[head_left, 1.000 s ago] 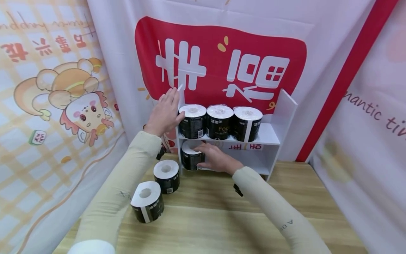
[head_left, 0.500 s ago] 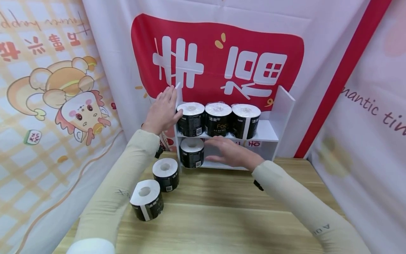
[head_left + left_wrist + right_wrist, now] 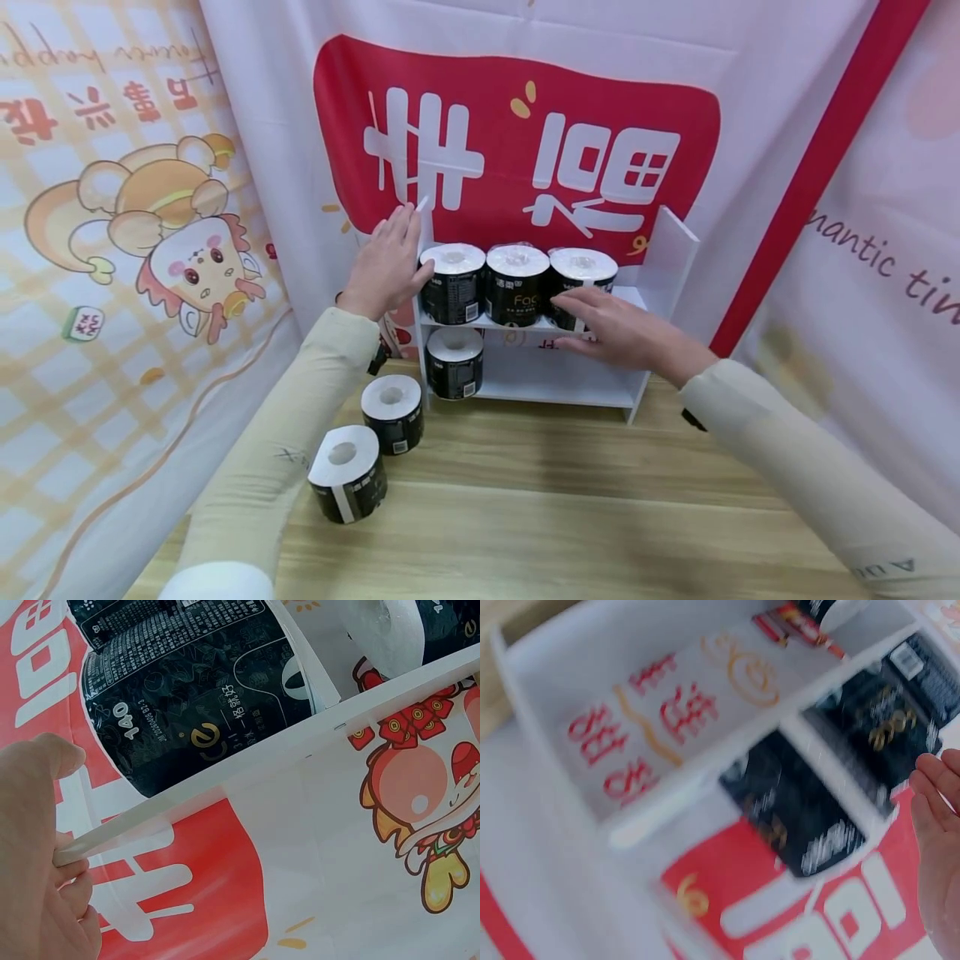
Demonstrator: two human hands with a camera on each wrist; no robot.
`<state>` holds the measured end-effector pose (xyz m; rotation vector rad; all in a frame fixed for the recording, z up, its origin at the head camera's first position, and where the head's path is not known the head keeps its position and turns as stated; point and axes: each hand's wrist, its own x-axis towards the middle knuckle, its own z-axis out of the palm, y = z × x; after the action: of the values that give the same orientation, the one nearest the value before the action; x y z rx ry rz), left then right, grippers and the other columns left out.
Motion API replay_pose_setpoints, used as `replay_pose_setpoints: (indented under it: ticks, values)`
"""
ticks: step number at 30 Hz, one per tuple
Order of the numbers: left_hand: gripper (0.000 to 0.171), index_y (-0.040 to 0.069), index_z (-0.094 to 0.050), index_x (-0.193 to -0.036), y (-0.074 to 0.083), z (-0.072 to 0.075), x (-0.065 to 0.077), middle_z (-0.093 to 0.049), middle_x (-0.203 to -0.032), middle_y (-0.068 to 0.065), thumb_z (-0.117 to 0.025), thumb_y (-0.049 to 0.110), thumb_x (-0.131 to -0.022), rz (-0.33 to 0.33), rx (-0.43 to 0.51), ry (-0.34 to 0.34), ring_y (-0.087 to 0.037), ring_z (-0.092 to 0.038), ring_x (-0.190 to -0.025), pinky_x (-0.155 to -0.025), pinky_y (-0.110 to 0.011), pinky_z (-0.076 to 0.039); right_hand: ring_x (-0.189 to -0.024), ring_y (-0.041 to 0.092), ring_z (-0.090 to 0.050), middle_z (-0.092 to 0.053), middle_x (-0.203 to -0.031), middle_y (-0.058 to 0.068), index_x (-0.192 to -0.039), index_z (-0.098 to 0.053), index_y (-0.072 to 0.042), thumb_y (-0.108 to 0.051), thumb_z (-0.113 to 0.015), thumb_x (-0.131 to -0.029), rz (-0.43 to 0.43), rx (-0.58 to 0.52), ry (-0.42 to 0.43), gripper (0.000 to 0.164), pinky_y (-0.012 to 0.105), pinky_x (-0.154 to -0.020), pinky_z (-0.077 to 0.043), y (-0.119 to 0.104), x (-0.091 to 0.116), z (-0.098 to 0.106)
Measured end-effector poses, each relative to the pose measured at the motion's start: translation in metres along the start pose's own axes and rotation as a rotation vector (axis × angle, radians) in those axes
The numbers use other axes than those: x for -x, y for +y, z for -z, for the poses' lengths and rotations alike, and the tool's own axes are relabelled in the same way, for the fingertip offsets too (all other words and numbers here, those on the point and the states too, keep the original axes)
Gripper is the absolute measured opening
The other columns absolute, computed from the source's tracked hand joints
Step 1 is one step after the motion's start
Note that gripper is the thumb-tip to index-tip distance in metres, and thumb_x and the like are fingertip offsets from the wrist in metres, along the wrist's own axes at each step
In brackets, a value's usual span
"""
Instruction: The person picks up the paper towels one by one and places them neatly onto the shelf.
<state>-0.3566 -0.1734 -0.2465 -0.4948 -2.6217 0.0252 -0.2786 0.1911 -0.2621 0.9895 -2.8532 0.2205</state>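
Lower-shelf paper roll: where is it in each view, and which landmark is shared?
Head: paper roll just left of centre, on the lower shelf.
Left wrist: paper roll in the top right corner, cropped.
Right wrist: paper roll at the top edge, right of centre, cropped.
Shared landmark: the red backdrop panel.

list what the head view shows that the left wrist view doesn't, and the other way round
Only the head view shows the right hand, the table with its two standing rolls, and the shelf's right panel.

Only the left wrist view clearly shows the left hand's thumb and fingers on opposite sides of the left panel.

Both show the left hand, that panel, the upper shelf's leftmost roll and the red printed backdrop.
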Motion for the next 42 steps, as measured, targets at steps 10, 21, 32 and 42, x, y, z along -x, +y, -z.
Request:
replay_pose_setpoints:
  ticks: [10,21,32,42]
  values:
    - [0.091,-0.001,-0.016,-0.167,-0.001,0.0,0.0,-0.021,-0.174,-0.024,-0.065,0.038,-0.101,0.005,0.015,0.004,-0.04,-0.021,-0.163,-0.132,-0.054,-0.027,-0.154,0.044,-0.036,-0.038,-0.167,0.018,-0.166,-0.034,-0.011,-0.037,-0.078,-0.094,-0.091,0.186,0.088,0.089,0.064,-0.106,-0.054,0.036,0.029,0.055]
    - [0.089,-0.002,-0.018,-0.166,-0.002,0.001,0.0,-0.023,-0.173,-0.024,-0.063,0.038,-0.101,0.005,0.002,0.006,-0.04,-0.022,-0.162,-0.132,-0.053,-0.027,-0.157,0.05,-0.027,-0.022,-0.174,0.024,-0.17,-0.016,-0.008,-0.036,-0.078,-0.094,-0.168,0.335,0.129,0.102,0.067,-0.099,-0.055,0.077,0.042,0.076]
    - [0.09,-0.001,-0.018,-0.167,-0.001,0.004,0.001,-0.022,-0.174,-0.024,-0.064,0.039,-0.101,0.005,-0.005,0.001,-0.04,-0.022,-0.163,-0.132,-0.053,-0.027,-0.163,0.049,-0.009,-0.006,-0.176,0.026,-0.169,-0.002,-0.004,-0.045,-0.071,-0.096,-0.247,0.371,0.174,0.108,0.07,-0.123,-0.029,0.102,0.039,0.067]
    - [0.09,-0.001,-0.019,-0.167,0.0,0.005,0.002,-0.019,-0.175,-0.023,-0.064,0.04,-0.101,0.004,-0.01,-0.01,-0.04,-0.019,-0.164,-0.133,-0.053,-0.024,-0.163,0.048,-0.009,-0.006,-0.176,0.026,-0.169,-0.001,-0.004,-0.047,-0.068,-0.097,-0.282,0.338,0.201,0.108,0.07,-0.126,-0.025,0.112,0.035,0.051]
